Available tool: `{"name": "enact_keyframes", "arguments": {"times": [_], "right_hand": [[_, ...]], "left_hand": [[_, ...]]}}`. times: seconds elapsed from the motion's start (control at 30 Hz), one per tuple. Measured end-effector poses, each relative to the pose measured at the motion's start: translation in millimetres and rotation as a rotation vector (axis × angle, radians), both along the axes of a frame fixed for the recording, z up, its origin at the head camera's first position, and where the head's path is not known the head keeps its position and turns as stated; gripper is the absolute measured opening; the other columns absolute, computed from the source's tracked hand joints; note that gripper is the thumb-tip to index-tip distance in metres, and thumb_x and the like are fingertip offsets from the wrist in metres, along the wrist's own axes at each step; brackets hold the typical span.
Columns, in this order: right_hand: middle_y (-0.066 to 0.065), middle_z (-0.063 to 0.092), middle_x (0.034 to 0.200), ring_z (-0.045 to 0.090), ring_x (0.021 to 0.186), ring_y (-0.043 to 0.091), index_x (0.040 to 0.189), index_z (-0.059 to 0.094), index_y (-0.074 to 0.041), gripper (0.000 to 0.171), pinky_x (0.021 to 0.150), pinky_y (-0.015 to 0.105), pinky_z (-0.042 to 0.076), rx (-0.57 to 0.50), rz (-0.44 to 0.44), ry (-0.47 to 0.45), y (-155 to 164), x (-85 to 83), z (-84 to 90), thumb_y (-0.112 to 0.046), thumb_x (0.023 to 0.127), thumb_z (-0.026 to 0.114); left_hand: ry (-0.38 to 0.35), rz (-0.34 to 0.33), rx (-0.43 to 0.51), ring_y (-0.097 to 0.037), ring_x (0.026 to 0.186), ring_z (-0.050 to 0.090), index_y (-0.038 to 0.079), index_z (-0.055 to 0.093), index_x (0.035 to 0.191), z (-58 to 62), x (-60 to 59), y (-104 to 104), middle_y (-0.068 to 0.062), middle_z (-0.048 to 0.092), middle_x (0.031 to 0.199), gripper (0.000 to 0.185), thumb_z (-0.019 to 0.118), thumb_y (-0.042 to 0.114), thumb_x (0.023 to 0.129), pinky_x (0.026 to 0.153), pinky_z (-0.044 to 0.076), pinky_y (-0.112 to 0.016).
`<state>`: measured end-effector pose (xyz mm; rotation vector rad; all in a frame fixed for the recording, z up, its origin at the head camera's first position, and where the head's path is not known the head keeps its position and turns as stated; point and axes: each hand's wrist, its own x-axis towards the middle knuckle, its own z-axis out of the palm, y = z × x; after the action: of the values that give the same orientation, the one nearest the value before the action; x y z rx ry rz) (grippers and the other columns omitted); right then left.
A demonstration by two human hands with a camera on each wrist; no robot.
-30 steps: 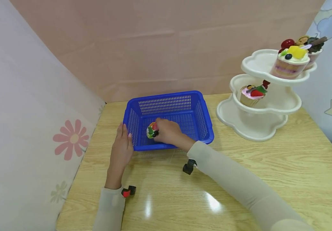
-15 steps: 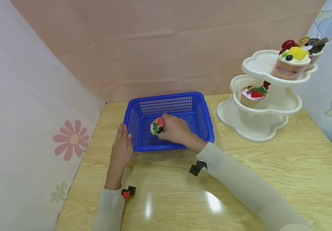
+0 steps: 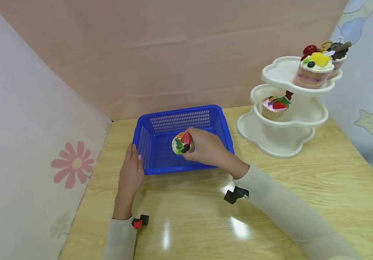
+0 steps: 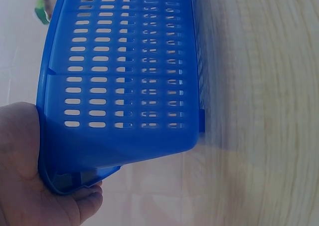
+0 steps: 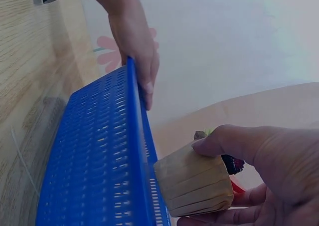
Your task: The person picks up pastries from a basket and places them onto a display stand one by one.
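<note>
My right hand (image 3: 206, 148) grips a small cupcake (image 3: 183, 143) topped with strawberry, green leaf and dark berries, held above the inside of the blue slotted basket (image 3: 147, 151). The right wrist view shows my fingers (image 5: 234, 141) curled round the cupcake's brown paper case (image 5: 194, 183). My left hand (image 3: 131, 173) rests flat against the basket's left outer wall near the front corner, fingers straight. In the left wrist view that palm (image 4: 25, 176) presses the basket's corner (image 4: 119, 86).
A cream three-tier stand (image 3: 277, 135) sits at the right rear of the wooden table (image 3: 303, 180); a cupcake (image 3: 273, 106) is on its middle tier and two layered cup desserts (image 3: 313, 70) on top. Fabric walls close in at left, back and right.
My right hand has lifted the cupcake up from the basket floor and moved it a little right. The left hand stays on the basket's side. The head view has shifted slightly.
</note>
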<state>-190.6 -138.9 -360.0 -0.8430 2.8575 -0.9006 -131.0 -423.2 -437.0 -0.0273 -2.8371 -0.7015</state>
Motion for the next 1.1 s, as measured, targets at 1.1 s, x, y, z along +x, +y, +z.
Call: {"name": "enact_keyframes", "arguments": {"times": [1.1], "right_hand": [[0.005, 0.07, 0.099, 0.066, 0.084, 0.025, 0.13, 0.058, -0.005, 0.066, 0.068, 0.039, 0.054, -0.028, -0.139, -0.017, 92, 26.0, 10.3, -0.032, 0.076, 0.086]], "left_hand": [[0.017, 0.002, 0.011, -0.039, 0.153, 0.016, -0.009, 0.019, 0.157, -4.2, 3.2, -2, -0.021, 0.011, 0.168, 0.058, 0.025, 0.028, 0.112, 0.119, 0.023, -0.058]]}}
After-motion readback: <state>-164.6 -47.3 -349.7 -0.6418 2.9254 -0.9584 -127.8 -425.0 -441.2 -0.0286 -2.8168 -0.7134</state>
